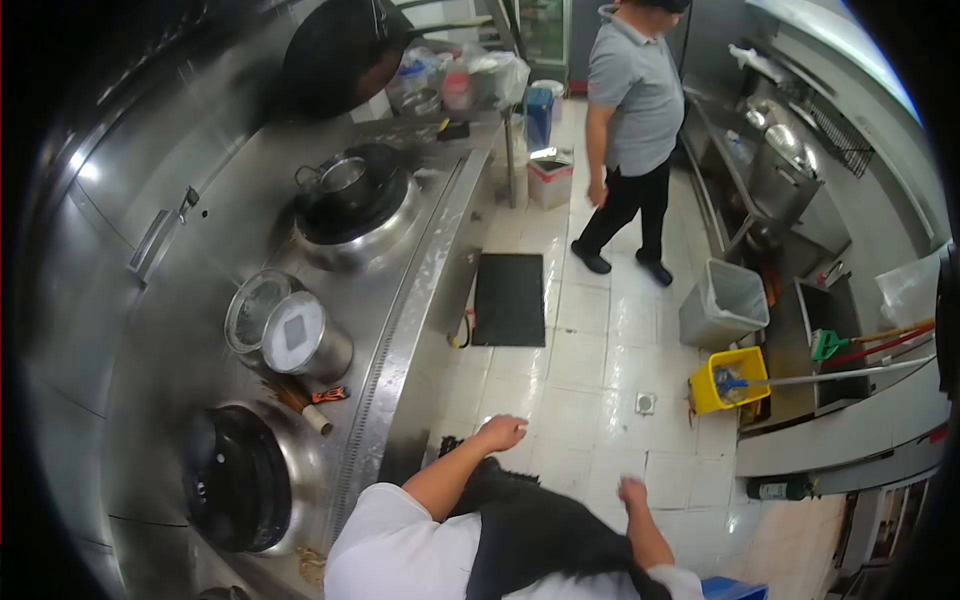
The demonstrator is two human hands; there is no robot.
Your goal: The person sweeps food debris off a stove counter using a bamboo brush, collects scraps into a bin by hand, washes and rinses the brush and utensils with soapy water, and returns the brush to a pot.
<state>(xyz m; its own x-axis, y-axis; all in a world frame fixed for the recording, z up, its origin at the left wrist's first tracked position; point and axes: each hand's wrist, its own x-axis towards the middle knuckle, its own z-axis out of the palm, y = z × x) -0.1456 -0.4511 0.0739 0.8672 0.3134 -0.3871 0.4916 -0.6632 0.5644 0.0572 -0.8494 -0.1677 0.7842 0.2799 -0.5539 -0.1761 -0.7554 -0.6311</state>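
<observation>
My left hand [503, 432] hangs in front of my dark apron [540, 540], above the tiled floor, with its fingers loosely curled and nothing seen in them. Lower right, my right hand [632, 490] is out over the floor, small and blurred, so its fingers do not show clearly. Neither hand touches the steel stove counter [425, 330] on the left. On that counter stand a metal pot [325, 350] with a white, full-looking top, a clear-rimmed bowl [250, 310] beside it, and a brush-like tool with a wooden handle [315, 418].
Two black woks [235, 480] sit on round burners; a strainer [343, 175] rests in the far one. Ahead, a co-worker [635, 110] stands in the aisle. A black mat [509, 300], grey bin [725, 300] and yellow mop bucket [728, 380] are on the floor.
</observation>
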